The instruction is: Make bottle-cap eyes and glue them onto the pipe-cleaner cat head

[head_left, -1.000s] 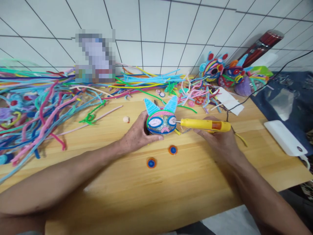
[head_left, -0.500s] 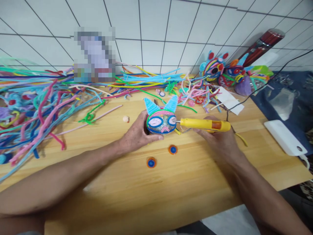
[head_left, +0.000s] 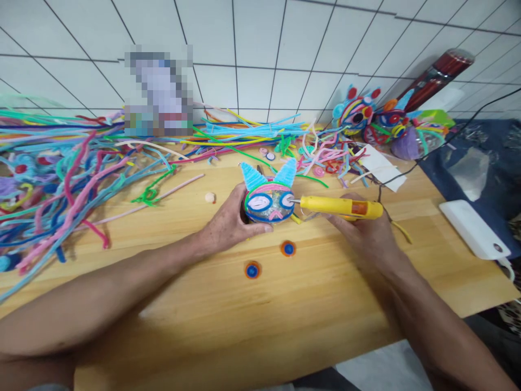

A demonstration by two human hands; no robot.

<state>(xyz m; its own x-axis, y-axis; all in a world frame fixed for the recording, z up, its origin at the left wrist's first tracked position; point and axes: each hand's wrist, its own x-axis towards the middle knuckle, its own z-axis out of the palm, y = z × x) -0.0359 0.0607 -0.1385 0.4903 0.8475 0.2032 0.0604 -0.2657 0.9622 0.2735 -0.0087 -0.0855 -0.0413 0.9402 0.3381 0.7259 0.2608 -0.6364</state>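
My left hand (head_left: 236, 217) is wrapped round the side of a pipe-cleaner animal head (head_left: 277, 202) with light blue ears, a green and pink brow, white eyes ringed in blue and a pink mouth. My right hand (head_left: 366, 228) grips a yellow glue gun (head_left: 325, 205). Its metal nozzle points left, with the tip at the white eye on the right; whether it touches cannot be made out. Below the head, two orange discs with blue centres lie on the table: one disc (head_left: 288, 248) nearer the head, the other disc (head_left: 253, 270) lower left.
Heaps of coloured pipe cleaners (head_left: 89, 174) cover the left and back of the wooden table (head_left: 228, 326). Finished-looking pipe-cleaner heads (head_left: 354, 115) and a red cylinder (head_left: 435, 76) stand back right. A white power bank (head_left: 474, 228) lies at right; a dark cable (head_left: 431, 155) runs nearby.
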